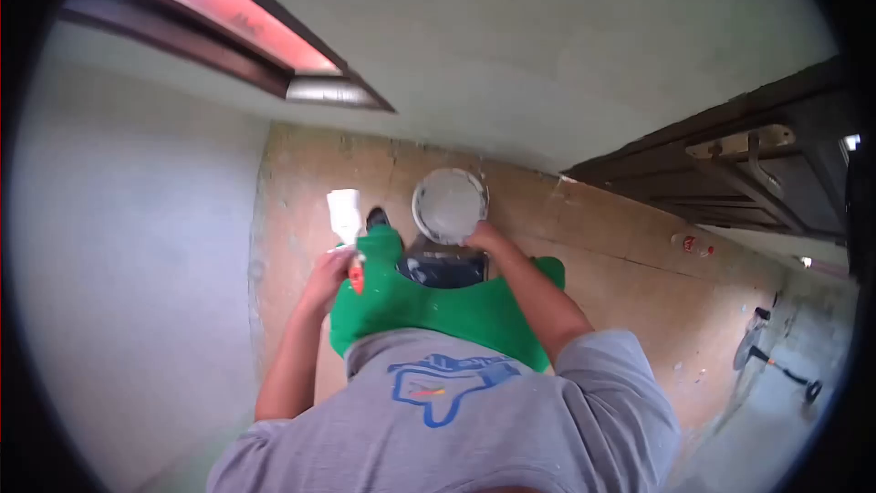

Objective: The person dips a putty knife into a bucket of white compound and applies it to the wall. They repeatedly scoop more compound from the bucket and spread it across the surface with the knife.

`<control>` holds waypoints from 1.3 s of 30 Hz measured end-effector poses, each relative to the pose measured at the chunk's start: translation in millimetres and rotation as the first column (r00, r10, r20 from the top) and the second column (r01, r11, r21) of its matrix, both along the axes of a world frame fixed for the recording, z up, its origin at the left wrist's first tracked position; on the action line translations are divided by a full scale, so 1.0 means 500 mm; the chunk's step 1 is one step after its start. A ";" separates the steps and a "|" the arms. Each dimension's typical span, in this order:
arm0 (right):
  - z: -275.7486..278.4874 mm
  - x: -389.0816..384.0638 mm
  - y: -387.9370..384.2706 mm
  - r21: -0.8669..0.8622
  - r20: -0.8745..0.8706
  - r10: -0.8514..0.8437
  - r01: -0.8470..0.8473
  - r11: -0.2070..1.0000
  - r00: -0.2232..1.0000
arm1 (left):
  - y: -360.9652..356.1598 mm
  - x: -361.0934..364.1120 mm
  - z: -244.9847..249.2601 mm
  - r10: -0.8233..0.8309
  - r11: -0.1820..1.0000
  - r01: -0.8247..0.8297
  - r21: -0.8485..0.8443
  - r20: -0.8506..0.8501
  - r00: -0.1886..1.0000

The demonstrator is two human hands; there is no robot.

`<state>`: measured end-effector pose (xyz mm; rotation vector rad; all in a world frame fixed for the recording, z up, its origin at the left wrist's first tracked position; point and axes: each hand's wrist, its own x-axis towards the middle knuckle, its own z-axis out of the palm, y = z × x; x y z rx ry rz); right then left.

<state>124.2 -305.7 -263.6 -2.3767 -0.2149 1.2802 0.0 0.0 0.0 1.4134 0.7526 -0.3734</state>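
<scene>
My left hand (330, 276) is closed around the red-handled putty knife (345, 215), whose broad flat head looks white and points away from me. That tool is over the floor, left of my green-clad knee. A round bucket (451, 206) with a whitish rim and pale grey-white material inside stands in front of me. At its near right rim, my right hand (478, 236) is closed on the edge; the fingertips are partly hidden.
Pale walls (164, 183) rise on the left and ahead, with a dark-framed window (228, 23) at upper left. A dark door (730, 160) with a metal handle stands at right. A clear bottle (691, 245) and a black-handled fan-like item (766, 361) are on the right.
</scene>
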 end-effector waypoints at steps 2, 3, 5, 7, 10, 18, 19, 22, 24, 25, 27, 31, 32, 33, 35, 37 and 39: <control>0.041 0.150 -0.032 0.071 0.072 -0.154 0.149 0.986 0.985 | -0.050 0.177 -0.068 -0.164 0.985 0.167 -0.034 0.074 0.984; 0.077 -0.039 0.074 0.259 -0.114 -0.277 0.298 0.919 0.954 | 0.033 0.069 -0.069 -0.217 0.974 0.212 -0.082 -0.066 0.974; 0.139 0.026 0.134 0.554 -0.277 -0.476 0.544 0.631 0.835 | 0.021 0.161 -0.131 -0.231 0.961 0.225 -0.160 -0.018 0.973; 0.169 0.008 0.152 0.578 -0.426 -0.599 0.713 0.397 0.678 | -0.029 0.221 -0.203 -0.212 0.939 0.214 -0.270 0.039 0.977; 0.123 0.012 0.208 0.570 -0.492 -0.626 0.767 0.294 0.605 | -0.025 0.258 -0.353 -0.352 0.926 0.348 -0.146 0.000 0.936; 0.155 -0.070 0.241 0.565 -0.665 -0.610 0.825 -0.033 0.431 | -0.038 0.166 -0.331 -0.452 0.892 0.449 0.054 0.140 0.881; 0.159 -0.072 0.236 0.571 -0.658 -0.620 0.820 -0.040 0.428 | -0.039 0.156 -0.310 -0.504 0.864 0.495 0.098 0.216 0.837; 0.155 -0.066 0.229 0.692 -0.563 -0.653 0.721 -0.038 0.506 | -0.036 0.155 -0.257 -0.588 0.809 0.555 0.193 0.244 0.771; 0.145 -0.042 0.217 0.795 -0.350 -0.790 0.606 0.034 0.503 | -0.038 0.159 -0.221 -0.576 0.812 0.531 0.242 0.180 0.797; 0.181 -0.035 0.210 0.800 -0.349 -0.807 0.600 0.009 0.477 | -0.036 0.168 -0.225 -0.605 0.791 0.559 0.249 0.185 0.775; 0.277 -0.041 0.189 0.692 -0.311 -0.923 0.720 -0.055 0.228 | -0.038 0.182 -0.275 -0.478 0.877 0.468 0.108 0.302 0.825; 0.206 0.018 0.109 0.778 0.228 -0.962 0.567 0.272 0.150 | -0.064 0.223 -0.374 -0.352 0.917 0.399 -0.007 0.454 0.819; 0.197 0.026 0.096 0.776 0.230 -0.962 0.569 0.271 0.145 | -0.074 0.236 -0.402 -0.355 0.915 0.403 -0.011 0.454 0.817; 0.198 0.034 0.090 0.784 0.361 -0.926 0.502 0.364 0.108 | -0.083 0.248 -0.432 -0.235 0.932 0.340 -0.126 0.503 0.832; 0.227 0.037 0.092 0.763 0.493 -0.866 0.438 0.475 0.079 | -0.102 0.252 -0.484 -0.088 0.930 0.259 -0.260 0.528 0.845; 0.311 0.027 0.125 0.790 0.567 -0.823 0.305 0.531 -0.036 | -0.121 0.254 -0.525 0.009 0.949 0.171 -0.263 0.569 0.822; 0.344 0.028 0.154 0.808 0.540 -0.842 0.287 0.515 -0.008 | -0.127 0.253 -0.551 0.060 0.918 0.130 -0.374 0.456 0.888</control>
